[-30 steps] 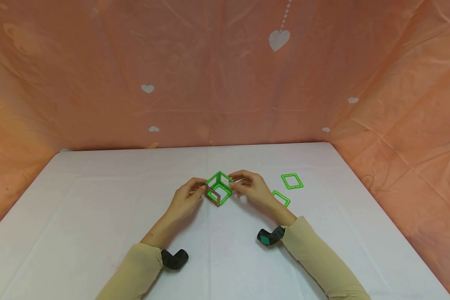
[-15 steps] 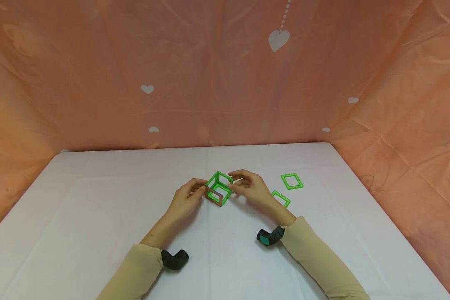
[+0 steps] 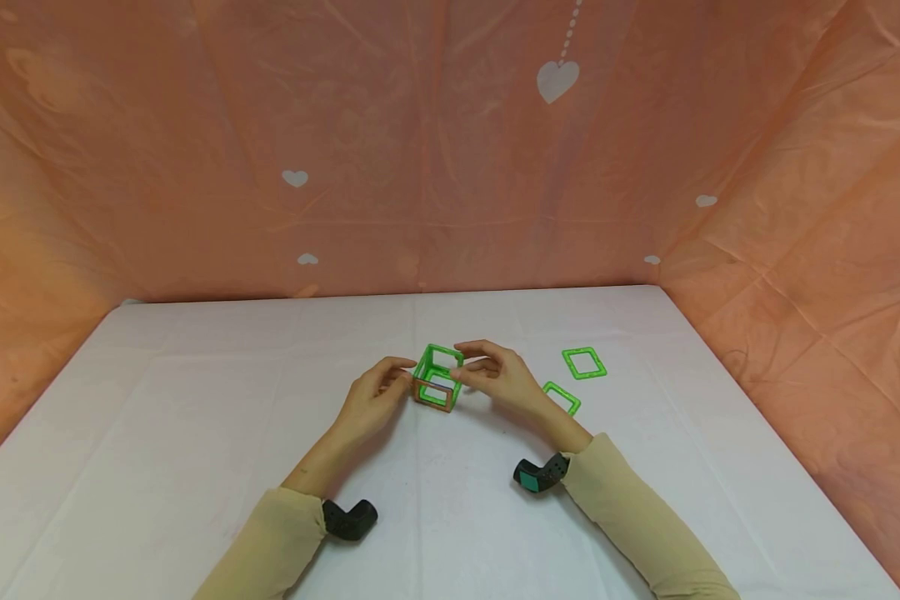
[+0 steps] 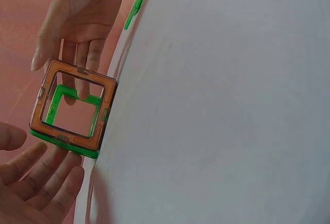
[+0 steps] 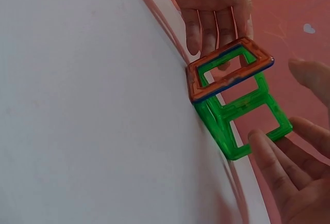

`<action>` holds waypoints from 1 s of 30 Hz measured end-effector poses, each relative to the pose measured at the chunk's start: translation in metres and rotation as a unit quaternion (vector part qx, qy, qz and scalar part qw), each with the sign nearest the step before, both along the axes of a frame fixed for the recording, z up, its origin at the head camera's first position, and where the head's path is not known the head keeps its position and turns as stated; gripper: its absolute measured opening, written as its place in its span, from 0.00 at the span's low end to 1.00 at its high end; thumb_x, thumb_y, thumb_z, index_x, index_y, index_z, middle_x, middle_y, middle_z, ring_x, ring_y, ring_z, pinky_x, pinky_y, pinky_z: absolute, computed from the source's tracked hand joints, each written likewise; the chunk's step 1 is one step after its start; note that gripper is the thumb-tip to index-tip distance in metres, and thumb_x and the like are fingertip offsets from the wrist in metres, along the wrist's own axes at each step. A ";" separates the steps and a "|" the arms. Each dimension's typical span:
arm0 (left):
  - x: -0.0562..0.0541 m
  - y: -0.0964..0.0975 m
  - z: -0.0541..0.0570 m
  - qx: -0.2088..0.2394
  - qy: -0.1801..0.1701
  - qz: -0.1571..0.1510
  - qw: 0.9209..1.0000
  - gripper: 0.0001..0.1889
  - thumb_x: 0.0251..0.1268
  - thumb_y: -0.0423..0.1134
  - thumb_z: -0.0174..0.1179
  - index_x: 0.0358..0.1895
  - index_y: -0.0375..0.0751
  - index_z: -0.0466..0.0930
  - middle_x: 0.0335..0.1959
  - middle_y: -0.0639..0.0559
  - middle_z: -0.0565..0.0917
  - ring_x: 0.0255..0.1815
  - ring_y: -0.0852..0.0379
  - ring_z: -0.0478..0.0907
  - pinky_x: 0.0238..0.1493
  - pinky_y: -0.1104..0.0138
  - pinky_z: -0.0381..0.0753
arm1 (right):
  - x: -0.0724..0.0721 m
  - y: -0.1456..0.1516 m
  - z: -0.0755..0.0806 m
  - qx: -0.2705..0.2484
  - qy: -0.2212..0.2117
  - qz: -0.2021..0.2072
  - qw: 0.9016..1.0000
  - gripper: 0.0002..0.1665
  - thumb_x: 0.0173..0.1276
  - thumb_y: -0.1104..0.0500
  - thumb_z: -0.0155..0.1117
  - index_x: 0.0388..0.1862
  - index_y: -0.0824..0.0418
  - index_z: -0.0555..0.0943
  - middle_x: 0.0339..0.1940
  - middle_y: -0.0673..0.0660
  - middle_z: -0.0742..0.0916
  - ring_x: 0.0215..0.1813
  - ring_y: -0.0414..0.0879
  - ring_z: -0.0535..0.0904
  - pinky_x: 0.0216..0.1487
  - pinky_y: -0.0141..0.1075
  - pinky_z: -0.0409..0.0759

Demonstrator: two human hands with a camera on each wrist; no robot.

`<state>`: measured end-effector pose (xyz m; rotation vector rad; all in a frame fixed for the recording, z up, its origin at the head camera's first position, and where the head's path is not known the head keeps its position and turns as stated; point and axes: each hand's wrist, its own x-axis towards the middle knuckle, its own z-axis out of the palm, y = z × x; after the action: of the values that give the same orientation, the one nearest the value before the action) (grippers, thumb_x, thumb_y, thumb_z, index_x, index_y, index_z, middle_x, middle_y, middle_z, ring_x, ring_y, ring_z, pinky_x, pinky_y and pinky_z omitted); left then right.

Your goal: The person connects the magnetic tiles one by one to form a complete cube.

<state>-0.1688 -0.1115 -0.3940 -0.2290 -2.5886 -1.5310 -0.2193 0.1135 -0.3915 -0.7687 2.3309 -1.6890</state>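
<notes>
A box of square magnetic tile frames point(image 3: 437, 348) stands on the table between the hands. Its sides are green, except for one orange-brown tile point(image 3: 433, 396) facing the person, and its top has no tile. My left hand point(image 3: 373, 396) rests its fingertips along the box's left green side; the thumb is apart from it in the left wrist view. On the other side my right hand point(image 3: 504, 379) touches the green tile point(image 5: 285, 127) with nearly straight fingers, its thumb held away in the right wrist view.
Two loose green square tiles lie to the right: one farther tile point(image 3: 584, 362) and a nearer tile point(image 3: 562, 398), partly hidden by the right forearm. A white cloth covers the table point(image 3: 195, 433). An orange curtain point(image 3: 450, 150) with hearts hangs behind it.
The tile box has turned counter-clockwise as seen from above, so the orange-brown tile swung from the front left to face the person. Both hands have stayed nearly in place.
</notes>
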 end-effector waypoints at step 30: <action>-0.001 0.000 0.000 0.005 -0.014 -0.038 0.999 0.19 0.71 0.38 0.53 0.62 0.37 0.70 0.39 0.44 0.86 0.36 0.56 0.80 0.38 0.68 0.75 | 0.000 0.000 0.000 0.039 0.012 0.060 0.997 0.38 0.67 0.61 0.63 0.73 0.64 0.62 0.70 0.63 0.71 0.64 0.57 0.75 0.63 0.51 0.73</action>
<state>-0.1695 -0.1115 -0.3935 -0.3106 -2.6227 -1.5825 -0.2196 0.1138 -0.3911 -0.8988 2.2999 -1.5388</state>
